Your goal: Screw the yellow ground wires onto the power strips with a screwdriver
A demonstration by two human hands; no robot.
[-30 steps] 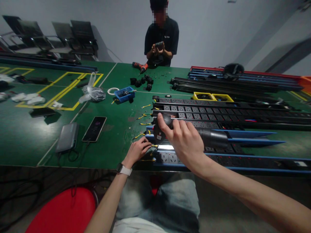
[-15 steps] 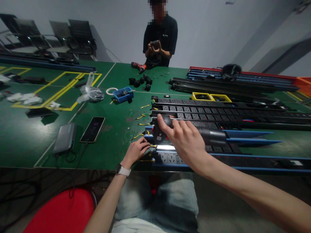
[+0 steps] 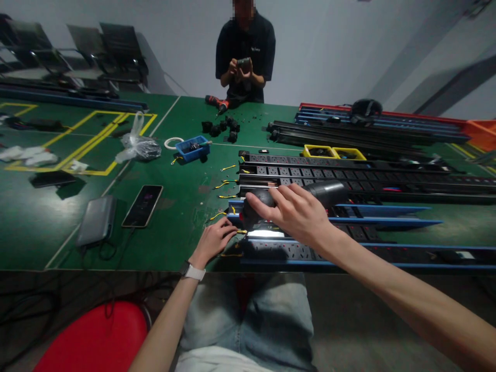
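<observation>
My right hand (image 3: 296,209) is wrapped round a black power tool (image 3: 327,192), whose front end hangs over the left ends of the socket strips. A bright light shines below it on a strip end. My left hand (image 3: 217,237) pinches a short yellow wire (image 3: 241,232) beside that lit end. Other yellow wires (image 3: 228,196) stick out from the strips' left ends. Nearest to me lies a socket strip (image 3: 298,250) with blue edges. The tool's tip is hidden.
A phone (image 3: 142,205), a grey power bank (image 3: 96,221), a plastic bag (image 3: 138,144) and a blue tray (image 3: 192,149) lie to the left. Yellow trays (image 3: 350,153) stand behind the strips. Across the green table (image 3: 182,191), a person (image 3: 246,49) holds a dark object near a red drill (image 3: 217,103).
The power tool in my right hand has tilted, its rear end rising away from me. My left hand keeps its pinch on the wire. The whole view has shifted slightly.
</observation>
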